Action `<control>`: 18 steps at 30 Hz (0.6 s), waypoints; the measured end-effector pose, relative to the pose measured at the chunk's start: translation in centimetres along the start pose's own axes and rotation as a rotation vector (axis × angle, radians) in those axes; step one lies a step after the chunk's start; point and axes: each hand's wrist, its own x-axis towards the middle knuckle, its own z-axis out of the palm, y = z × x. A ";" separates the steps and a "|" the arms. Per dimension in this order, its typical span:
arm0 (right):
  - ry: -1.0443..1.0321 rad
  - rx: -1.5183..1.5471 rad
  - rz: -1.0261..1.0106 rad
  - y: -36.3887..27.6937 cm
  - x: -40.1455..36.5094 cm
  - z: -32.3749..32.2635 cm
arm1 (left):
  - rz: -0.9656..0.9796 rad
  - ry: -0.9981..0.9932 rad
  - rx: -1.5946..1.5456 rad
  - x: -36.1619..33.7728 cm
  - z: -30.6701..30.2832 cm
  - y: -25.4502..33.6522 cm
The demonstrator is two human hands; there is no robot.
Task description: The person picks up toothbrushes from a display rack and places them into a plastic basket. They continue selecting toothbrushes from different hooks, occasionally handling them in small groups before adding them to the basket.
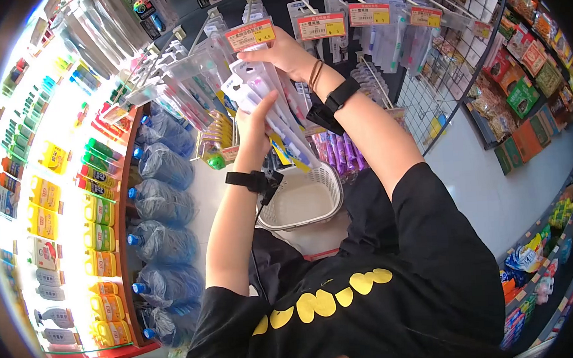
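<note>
Several packaged toothbrushes (276,117) in clear blister packs, with yellow and blue at their lower ends, hang tilted in front of me. My left hand (255,125) is wrapped round their left side, thumb over the packs. Higher up, my right hand (283,53) is at the hook end by a red and yellow price tag (250,35); its fingers are partly hidden behind the tag, and whether they grip anything does not show. Below the packs, a light grey plastic basket (301,207) stands on the floor near my legs.
More packs (383,38) hang on hooks behind price tags. Large water bottles (163,203) line the left, beside a bright shelf of yellow bottles (104,262). A black wire grid (434,71) and shelves of snack packs (524,95) stand at the right.
</note>
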 end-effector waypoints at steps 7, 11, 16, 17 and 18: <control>0.126 0.165 -0.036 1.2 -0.1 1.2 | 0.047 0.172 -0.062 -1.7 -1.2 -1.5; 0.079 -0.015 -0.076 2.2 0.4 0.5 | 0.003 0.203 -0.196 -4.1 -4.9 -2.9; 0.135 0.120 0.057 1.4 -0.2 1.4 | -0.269 0.404 -0.217 -8.7 -14.8 -11.7; 0.191 0.212 0.011 0.8 -0.4 2.2 | -0.350 0.468 -0.189 -9.8 -16.4 -13.6; 0.194 0.149 0.126 0.2 -0.5 2.2 | -0.439 0.585 -0.177 -10.6 -16.9 -15.4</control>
